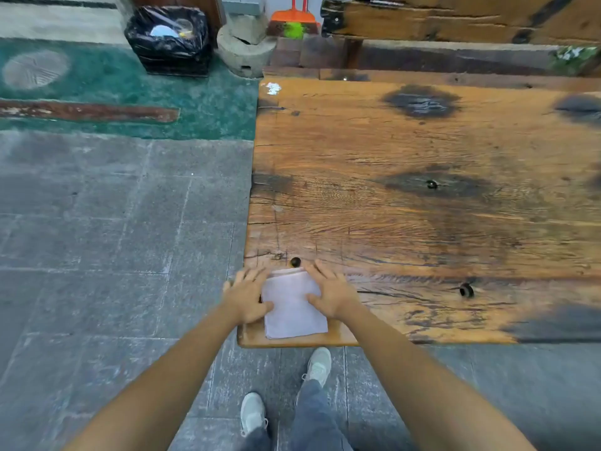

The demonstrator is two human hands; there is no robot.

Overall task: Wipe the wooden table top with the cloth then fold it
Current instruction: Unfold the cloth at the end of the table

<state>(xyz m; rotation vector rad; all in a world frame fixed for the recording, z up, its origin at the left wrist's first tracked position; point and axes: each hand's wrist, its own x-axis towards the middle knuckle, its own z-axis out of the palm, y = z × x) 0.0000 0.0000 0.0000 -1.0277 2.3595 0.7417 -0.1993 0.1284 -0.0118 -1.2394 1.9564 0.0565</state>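
Fingers [257, 274] of the left hand [246, 296] lie straight and spread, flat on the left edge of the folded pale lilac cloth [293, 304]; those of the right hand [331, 294] lie likewise, spread on its right edge, with the thumb resting across the fabric. Neither hand curls round the cloth. It sits as a neat rectangle on the near left corner of the worn orange-brown wooden tabletop [422, 206], just short of the near edge. A small dark round knot hole [295, 262] lies just beyond the cloth's far edge; a second hole [466, 290] lies to the right, well apart. Dark scorched patches mark the planks. Grey stone floor tiles [113, 239] fill the left; a green mat [130, 92] lies farther off. Beyond it stand a black-lined waste bin [169, 40], a round stone base [245, 50] and an orange broom [294, 17]. Two pale shoes [253, 413] show below the tabletop's near edge.
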